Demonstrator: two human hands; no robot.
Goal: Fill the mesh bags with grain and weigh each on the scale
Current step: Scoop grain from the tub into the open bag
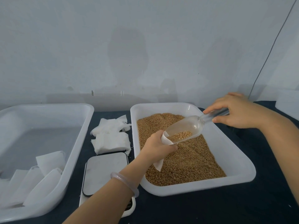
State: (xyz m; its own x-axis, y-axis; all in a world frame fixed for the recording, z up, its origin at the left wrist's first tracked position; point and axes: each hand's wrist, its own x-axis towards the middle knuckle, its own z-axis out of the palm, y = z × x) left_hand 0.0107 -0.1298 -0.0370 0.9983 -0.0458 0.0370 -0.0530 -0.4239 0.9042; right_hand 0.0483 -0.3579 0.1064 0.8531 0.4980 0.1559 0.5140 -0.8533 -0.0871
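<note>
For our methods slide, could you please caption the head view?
Right hand tips clear scoop of grain into mesh bag held by left hand over the tray.

Our left hand [157,147], arm stretched forward, curls its fingers round the mesh bag [159,164], and our right hand [237,110], arm angled in from the right, pinches the handle of the scoop [186,128].

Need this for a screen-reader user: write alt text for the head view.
The right hand tips a clear scoop of grain into a white mesh bag held by the left hand over a tray of grain. Left of it sit a scale, a pile of empty bags and a second tray holding more bags.
</note>
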